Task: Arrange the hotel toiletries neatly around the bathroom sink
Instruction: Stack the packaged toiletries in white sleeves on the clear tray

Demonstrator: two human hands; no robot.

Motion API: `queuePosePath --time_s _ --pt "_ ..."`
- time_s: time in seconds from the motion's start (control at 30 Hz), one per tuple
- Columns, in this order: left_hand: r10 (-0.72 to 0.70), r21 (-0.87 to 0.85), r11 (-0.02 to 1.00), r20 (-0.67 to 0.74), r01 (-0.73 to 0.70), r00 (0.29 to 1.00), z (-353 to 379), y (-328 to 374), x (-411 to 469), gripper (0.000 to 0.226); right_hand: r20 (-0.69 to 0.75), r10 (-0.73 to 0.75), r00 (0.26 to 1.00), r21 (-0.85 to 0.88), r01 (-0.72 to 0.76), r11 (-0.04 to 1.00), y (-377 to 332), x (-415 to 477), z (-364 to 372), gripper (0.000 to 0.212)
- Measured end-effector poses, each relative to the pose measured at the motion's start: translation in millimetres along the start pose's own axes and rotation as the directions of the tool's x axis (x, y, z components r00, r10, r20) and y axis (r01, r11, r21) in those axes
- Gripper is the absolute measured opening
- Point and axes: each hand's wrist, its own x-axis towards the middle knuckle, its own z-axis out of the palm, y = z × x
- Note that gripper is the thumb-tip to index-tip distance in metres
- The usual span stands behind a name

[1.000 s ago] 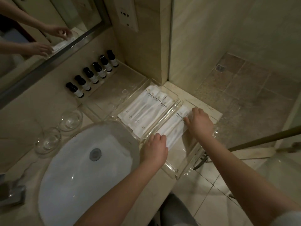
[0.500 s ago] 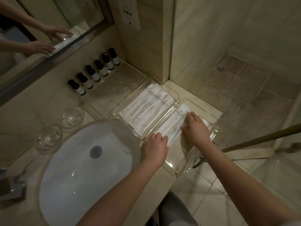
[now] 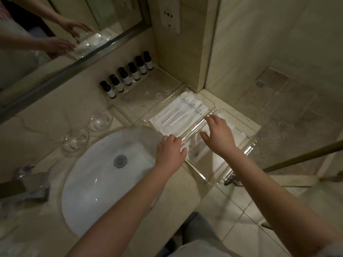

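My left hand [image 3: 170,151] rested at the near end of the clear acrylic rim [image 3: 196,127] between two trays. Its fingers were lightly bent, tips on the rim, gripping nothing. My right hand [image 3: 219,134] lay palm-down, fingers spread and nearly straight, over the white paper packets [image 3: 225,122] in the right clear acrylic tray [image 3: 209,173]. Contact with those packets could not be confirmed. The middle clear tray [image 3: 143,121] held a flat row of long white sachets [image 3: 176,115]. Six small dark bottles with white labels [image 3: 128,76] stood in a row along the far side of the left clear tray [image 3: 154,93]. The white oval sink [image 3: 96,182] sat left of the trays in the beige stone worktop [image 3: 46,115].
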Motion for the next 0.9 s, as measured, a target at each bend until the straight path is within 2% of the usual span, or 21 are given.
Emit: queuePosePath --time_s 0.17,0.3,0.47,0.53,0.63,0.77,0.9 --pt "-0.153 -0.039 0.988 -0.001 0.152 0.988 -44.9 -54.9 -39.4 0.041 0.038 -0.155 0.987 0.056 0.153 0.987 -68.7 -12.9 -4.0 0.047" --pt "-0.309 -0.135 0.943 -0.013 0.305 0.951 -70.3 -107.7 -91.1 0.044 0.079 -0.246 0.966 0.096 0.239 0.966 -132.4 -35.7 10.3 0.044" --pt "-0.498 -0.224 0.849 -0.034 0.479 0.867 -79.1 -169.6 -174.5 0.044 0.195 -0.433 0.88 0.2 0.397 0.896 -207.9 -69.8 42.1 0.039" --pt "-0.597 -0.257 0.78 -0.029 0.571 0.802 -74.7 -191.8 -209.5 0.045 0.28 -0.534 0.798 0.272 0.468 0.841 -236.7 -83.4 56.6 0.035" --pt "-0.731 -0.301 0.651 -0.004 0.696 0.682 -62.4 -223.2 -264.5 0.046 0.46 -0.63 0.626 0.305 0.556 0.774 -279.7 -104.7 78.0 0.035" --pt "-0.871 -0.341 0.442 0.057 0.83 0.487 -47.3 -252.7 -339.1 0.047 0.622 -0.69 0.37 0.322 0.683 0.656 -335.8 -135.2 108.5 0.034" --pt "-0.952 -0.361 0.22 0.124 0.906 0.281 -37.4 -275.8 -399.8 0.05 0.699 -0.685 0.206 0.32 0.767 0.557 -389.0 -160.4 144.8 0.036"
